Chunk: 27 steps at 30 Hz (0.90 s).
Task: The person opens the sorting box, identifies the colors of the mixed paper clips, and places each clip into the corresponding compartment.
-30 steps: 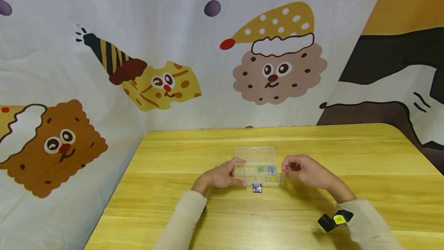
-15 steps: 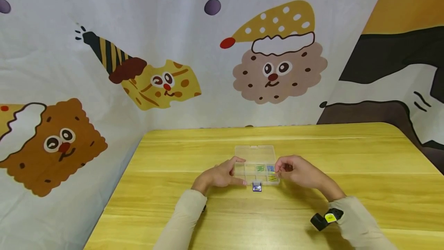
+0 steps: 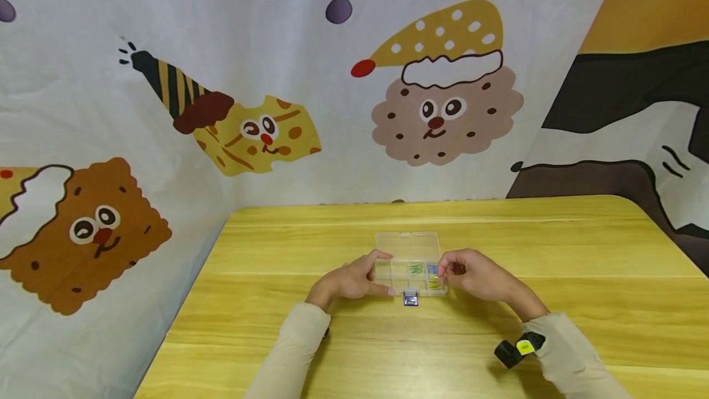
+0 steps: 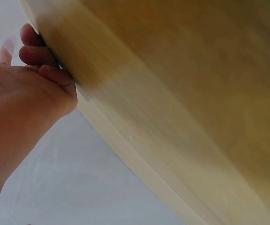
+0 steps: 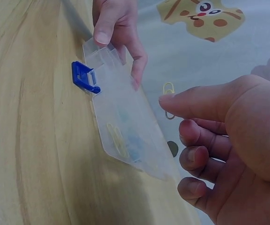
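Note:
A clear plastic compartment box [image 3: 400, 268] lies on the table with its lid [image 3: 407, 244] raised at the back. My left hand [image 3: 350, 281] grips the box's left end, thumb at the front edge and index finger towards the back. My right hand [image 3: 479, 276] is at the box's right end, pinching a yellow paper clip [image 5: 168, 88] between thumb and index finger. Inside the box, green paper clips [image 3: 415, 269] lie in a back compartment beside blue paper clips [image 3: 432, 269]. Yellow paper clips [image 3: 434, 282] occupy the front right compartment, partly covered by my fingertips.
A blue latch [image 3: 410, 299] hangs down at the front of the box. The wooden table [image 3: 277, 245] reaches back to a cloth backdrop [image 3: 288, 29] with cartoon biscuits. A black wrist camera [image 3: 517, 350] is strapped on my right wrist.
My right hand has moved left with the yellow paper clip, from beside the box to over its right compartments. The left hand keeps its hold and the box stays put.

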Tool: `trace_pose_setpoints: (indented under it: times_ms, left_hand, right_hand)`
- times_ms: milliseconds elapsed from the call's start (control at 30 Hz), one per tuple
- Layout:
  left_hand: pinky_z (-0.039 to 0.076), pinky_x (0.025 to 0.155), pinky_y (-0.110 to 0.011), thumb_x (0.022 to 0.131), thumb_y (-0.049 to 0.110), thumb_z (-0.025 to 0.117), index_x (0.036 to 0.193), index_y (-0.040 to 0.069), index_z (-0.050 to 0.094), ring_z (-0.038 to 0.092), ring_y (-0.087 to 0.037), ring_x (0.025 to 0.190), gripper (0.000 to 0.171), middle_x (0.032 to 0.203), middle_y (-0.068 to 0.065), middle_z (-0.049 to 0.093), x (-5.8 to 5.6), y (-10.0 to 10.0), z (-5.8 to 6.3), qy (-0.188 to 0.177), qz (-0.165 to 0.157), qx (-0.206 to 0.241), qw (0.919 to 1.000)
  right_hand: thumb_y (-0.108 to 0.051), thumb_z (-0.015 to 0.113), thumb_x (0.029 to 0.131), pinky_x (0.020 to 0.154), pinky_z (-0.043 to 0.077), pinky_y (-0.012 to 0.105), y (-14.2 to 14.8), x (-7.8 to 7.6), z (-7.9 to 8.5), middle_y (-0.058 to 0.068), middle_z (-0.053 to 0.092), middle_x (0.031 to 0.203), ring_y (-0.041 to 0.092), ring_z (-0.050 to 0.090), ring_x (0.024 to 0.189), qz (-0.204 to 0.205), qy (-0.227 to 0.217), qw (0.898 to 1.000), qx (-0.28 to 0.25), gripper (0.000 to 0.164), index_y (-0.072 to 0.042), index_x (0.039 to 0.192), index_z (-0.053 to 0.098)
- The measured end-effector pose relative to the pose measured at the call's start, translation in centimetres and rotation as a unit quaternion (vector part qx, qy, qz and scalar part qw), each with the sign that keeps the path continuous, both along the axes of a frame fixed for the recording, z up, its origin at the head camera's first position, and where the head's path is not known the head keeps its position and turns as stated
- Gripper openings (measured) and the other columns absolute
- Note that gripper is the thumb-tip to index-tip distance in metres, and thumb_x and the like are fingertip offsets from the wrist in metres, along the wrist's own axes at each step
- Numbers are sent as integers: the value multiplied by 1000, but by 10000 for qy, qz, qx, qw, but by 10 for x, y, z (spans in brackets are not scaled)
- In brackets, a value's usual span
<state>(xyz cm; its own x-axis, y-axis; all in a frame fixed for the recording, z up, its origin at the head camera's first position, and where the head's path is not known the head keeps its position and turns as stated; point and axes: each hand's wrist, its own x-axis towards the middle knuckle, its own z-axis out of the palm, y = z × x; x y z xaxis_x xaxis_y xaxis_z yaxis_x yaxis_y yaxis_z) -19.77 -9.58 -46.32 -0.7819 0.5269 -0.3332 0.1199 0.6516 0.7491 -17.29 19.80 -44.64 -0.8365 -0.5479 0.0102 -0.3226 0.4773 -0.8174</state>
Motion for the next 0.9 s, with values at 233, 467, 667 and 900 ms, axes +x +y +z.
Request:
trace_pose_setpoints:
  times_ms: [233,467,667,900]
  left_hand:
    - [35,65,-28,85,41,78,146,28,41,38,-15,71,72,83,-2,43,0,0,0,17,-8,-20,10000]
    - [35,67,-27,84,40,79,145,28,43,40,-15,73,72,84,-3,46,-1,0,-1,14,42,13,10000]
    - [36,67,-28,84,41,79,145,29,43,40,-16,73,72,85,-3,46,1,0,-1,23,48,-2,10000]
    - [35,67,-28,84,40,79,145,28,43,39,-16,73,72,84,-2,44,3,-1,-1,34,52,22,10000]
  right_hand:
    - [2,68,87,60,40,23,12,2,3,-1,52,79,10,48,73,-219,29,9997,83,10,-6,94,66]
    - [-2,68,90,61,41,25,34,4,7,0,52,79,9,47,73,-476,124,9987,94,9,-3,98,65]
    - [2,64,91,61,42,24,54,8,3,-1,54,78,7,48,71,-670,418,9968,122,10,-3,99,64]
    - [-4,64,94,59,43,25,76,9,-9,0,55,77,7,49,68,-775,377,9961,162,7,-1,101,63]
